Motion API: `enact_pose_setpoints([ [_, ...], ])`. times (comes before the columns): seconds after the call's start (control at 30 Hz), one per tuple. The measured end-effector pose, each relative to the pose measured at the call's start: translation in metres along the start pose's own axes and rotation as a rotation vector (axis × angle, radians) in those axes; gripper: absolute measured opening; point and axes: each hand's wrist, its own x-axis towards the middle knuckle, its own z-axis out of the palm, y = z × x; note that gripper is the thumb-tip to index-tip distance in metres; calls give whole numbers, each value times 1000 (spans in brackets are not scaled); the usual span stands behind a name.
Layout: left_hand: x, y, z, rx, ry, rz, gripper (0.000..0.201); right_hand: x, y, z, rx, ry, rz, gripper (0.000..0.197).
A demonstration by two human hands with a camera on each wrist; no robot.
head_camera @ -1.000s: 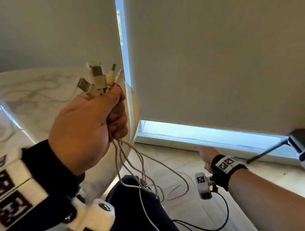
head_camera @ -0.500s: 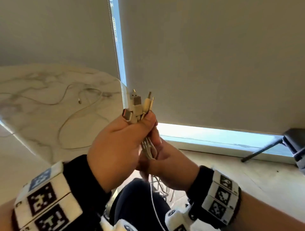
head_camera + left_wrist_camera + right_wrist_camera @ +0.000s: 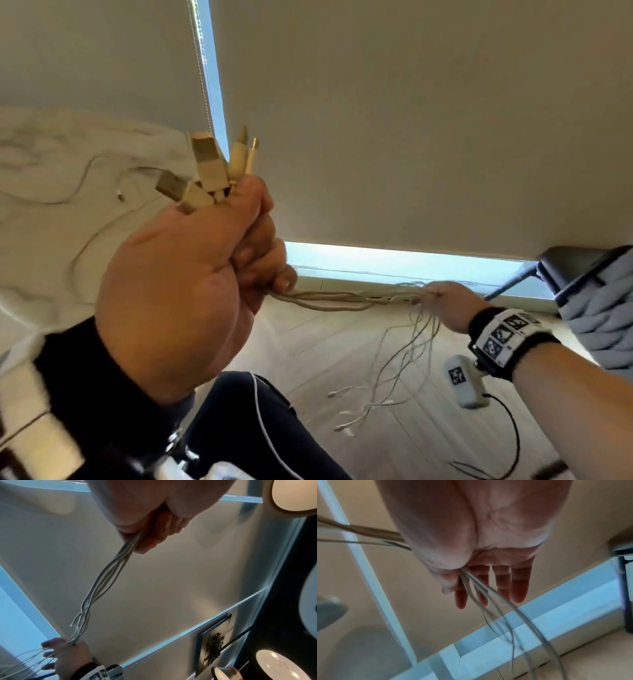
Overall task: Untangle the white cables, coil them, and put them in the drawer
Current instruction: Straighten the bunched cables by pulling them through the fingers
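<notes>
My left hand (image 3: 260, 246) is raised in a fist round a bundle of white cables (image 3: 342, 301), with their USB and jack plugs (image 3: 209, 168) sticking up above the thumb. The bundle runs taut and level to my right hand (image 3: 428, 294), which pinches it between the thumb and straight fingers (image 3: 503, 582). Past that hand the loose cable ends (image 3: 359, 407) hang down toward the floor. The left wrist view shows the cables (image 3: 106, 574) stretched from my left fingers (image 3: 154, 534) down to my right hand (image 3: 68, 654). No drawer is in view.
Another thin white cable (image 3: 120, 196) lies looped on the marble table (image 3: 41, 240) at the left. My dark trouser leg (image 3: 239, 411) is below the hands. A chair with a knitted blanket (image 3: 599, 308) stands at the right, by the window blind (image 3: 411, 120).
My right hand has slid from just under my left hand out to the right along the cables, pulling them straight. My left hand keeps its grip below the plugs.
</notes>
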Motion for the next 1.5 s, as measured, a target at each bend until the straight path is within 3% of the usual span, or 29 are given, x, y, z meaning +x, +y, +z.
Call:
enact_pose_setpoints([
  [0.1,5,4,-7,-12,-42,58,18,4,17,2,32,128,92,30],
  [0.23,5,3,-11,-13,-33,44,18,-12,37,42,45,95,194,29],
  [0.3,2,-3,-10,-6,-4,-23,19,-25,46,73,41,-19,229,24],
  [0.37,-2,-13,-10,6,-2,-99,25,-38,47,99,13,-239,278,11],
  [0.47,-8,-23,-14,32,-39,-253,23,-47,25,112,-137,-647,219,65],
  [0.53,-11,-26,-19,34,-91,-320,19,-49,-11,89,-77,-761,111,66],
  [0.6,-12,-25,-20,20,-130,-374,12,-54,-48,49,67,-710,-21,61],
  [0.67,-15,-21,-16,-4,-164,-432,27,-67,-88,-1,165,-598,-171,76],
  [0.73,-16,-18,-9,25,-164,-475,29,-82,-131,-43,364,-506,-349,110],
  [0.8,-19,-15,-3,86,-197,-464,18,-101,-167,-69,615,-293,-400,151],
  [0.83,-21,-13,-1,115,-214,-440,9,-110,-185,-78,668,-146,-428,152],
  [0.9,-21,-18,-4,154,-200,-407,17,-128,-207,-82,638,38,-520,140],
  [0.97,-25,-19,-9,220,-178,-334,22,-140,-222,-74,480,15,-615,120],
  [1.03,-29,-21,-9,307,-174,-245,9,-145,-235,-59,369,-1,-650,87],
  [1.13,-28,-23,-2,284,-130,-249,29,-142,-241,-43,617,100,-635,38],
  [1.2,-28,-24,0,239,-138,-270,26,-142,-242,-39,913,44,-600,28],
  [1.27,-28,-21,-1,178,-175,-306,21,-144,-245,-38,1112,-36,-598,29],
  [1.37,-28,-13,-1,123,-209,-387,25,-142,-249,-36,1223,-60,-584,37],
  [1.43,-25,-7,-1,103,-205,-389,31,-131,-246,-33,1191,-88,-588,69],
  [1.5,-19,3,0,40,-169,-310,30,-119,-237,-25,1182,-317,-644,107],
])
